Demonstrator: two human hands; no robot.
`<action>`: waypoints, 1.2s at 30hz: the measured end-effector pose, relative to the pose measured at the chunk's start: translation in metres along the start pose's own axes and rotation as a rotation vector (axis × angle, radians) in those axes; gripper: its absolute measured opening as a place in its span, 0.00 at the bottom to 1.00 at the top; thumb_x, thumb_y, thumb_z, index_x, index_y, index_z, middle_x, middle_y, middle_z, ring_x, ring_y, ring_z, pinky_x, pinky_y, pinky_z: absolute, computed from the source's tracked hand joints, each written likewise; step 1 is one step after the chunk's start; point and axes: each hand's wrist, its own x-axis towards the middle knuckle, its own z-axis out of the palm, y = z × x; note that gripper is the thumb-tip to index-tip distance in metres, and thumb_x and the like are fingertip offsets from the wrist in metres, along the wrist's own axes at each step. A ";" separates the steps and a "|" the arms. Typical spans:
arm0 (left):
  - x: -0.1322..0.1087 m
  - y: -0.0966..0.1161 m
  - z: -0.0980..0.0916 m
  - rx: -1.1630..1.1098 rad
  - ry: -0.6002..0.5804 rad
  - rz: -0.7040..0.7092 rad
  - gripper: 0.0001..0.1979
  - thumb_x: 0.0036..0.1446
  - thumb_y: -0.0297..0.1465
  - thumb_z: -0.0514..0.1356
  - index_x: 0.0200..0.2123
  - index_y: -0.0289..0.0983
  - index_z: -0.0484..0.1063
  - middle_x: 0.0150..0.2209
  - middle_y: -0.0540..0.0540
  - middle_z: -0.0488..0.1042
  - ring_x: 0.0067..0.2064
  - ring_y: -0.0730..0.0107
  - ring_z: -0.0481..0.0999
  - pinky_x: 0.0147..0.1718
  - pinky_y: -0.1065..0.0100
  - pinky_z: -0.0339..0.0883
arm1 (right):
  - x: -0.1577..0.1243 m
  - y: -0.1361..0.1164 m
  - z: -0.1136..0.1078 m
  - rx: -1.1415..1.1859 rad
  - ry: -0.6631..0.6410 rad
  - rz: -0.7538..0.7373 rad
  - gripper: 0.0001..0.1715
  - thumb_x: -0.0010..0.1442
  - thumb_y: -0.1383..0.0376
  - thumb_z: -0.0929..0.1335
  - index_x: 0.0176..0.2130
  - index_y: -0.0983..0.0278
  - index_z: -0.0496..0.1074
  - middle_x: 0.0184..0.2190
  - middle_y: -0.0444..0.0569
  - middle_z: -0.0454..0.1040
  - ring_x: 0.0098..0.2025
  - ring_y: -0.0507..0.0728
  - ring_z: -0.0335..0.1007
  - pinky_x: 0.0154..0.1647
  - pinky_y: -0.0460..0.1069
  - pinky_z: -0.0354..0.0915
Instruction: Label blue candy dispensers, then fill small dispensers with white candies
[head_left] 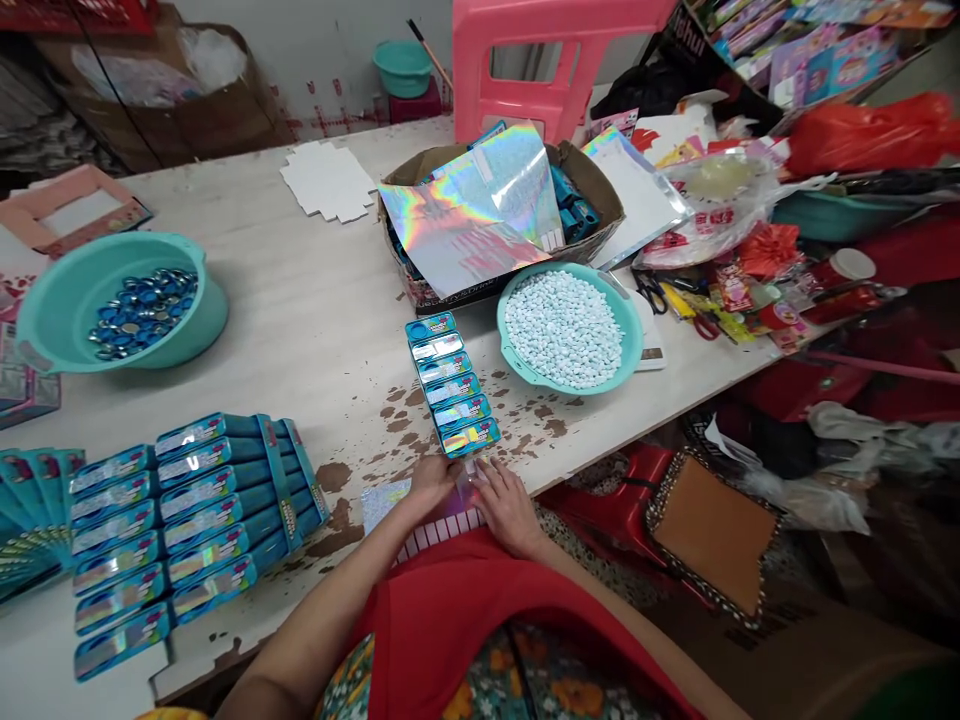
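My left hand point(430, 484) and my right hand point(508, 505) meet at the table's near edge, fingers curled together over a small shiny holographic piece point(466, 480) pinched between them. Right beyond the fingers stands a row of several small teal boxes point(452, 385), lined up away from me. A holographic card with pink stripes point(442, 528) lies under my hands against my red top. A teal basin of small white pellets point(564, 327) sits just right of the row.
Stacks of teal boxes point(191, 520) fill the near left. A teal basin of blue glass gems point(120, 305) stands at far left. A cardboard box with holographic sheets point(487, 215) sits behind the pellets. Cluttered bags and scissors point(652, 292) crowd the right; a pink chair point(551, 60) stands behind.
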 end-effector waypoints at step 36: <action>0.059 0.028 -0.201 -0.427 0.572 0.215 0.09 0.59 0.32 0.46 0.43 0.39 0.59 0.26 0.51 0.67 0.28 0.70 0.68 0.29 0.69 0.60 | 0.282 0.005 -0.103 0.592 0.254 0.459 0.06 0.46 0.63 0.69 0.22 0.63 0.72 0.43 0.50 0.70 0.45 0.59 0.67 0.48 0.52 0.60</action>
